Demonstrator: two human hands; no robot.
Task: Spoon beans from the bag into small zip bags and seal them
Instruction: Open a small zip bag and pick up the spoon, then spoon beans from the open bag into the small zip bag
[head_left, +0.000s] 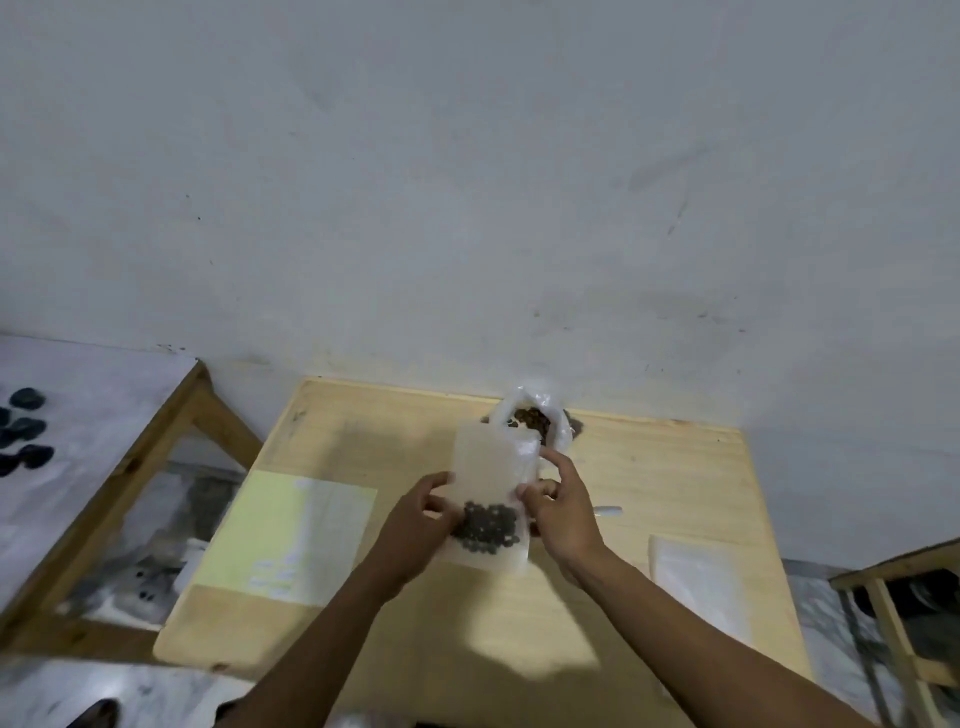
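Zip bag (488, 499) w/ dark beans (487, 530) pooled at its bottom is up above the tabletop (649, 483), held upright btwn both my hands. Left hand (418, 525) has its grip pinched on the left edge, right hand (563, 506) pinches the right edge, index finger sticking up. Big bean bag (535, 415) sits open behind it, near the wall. White thing by my right hand is prob the spoon (609, 511), too blurry tbh.
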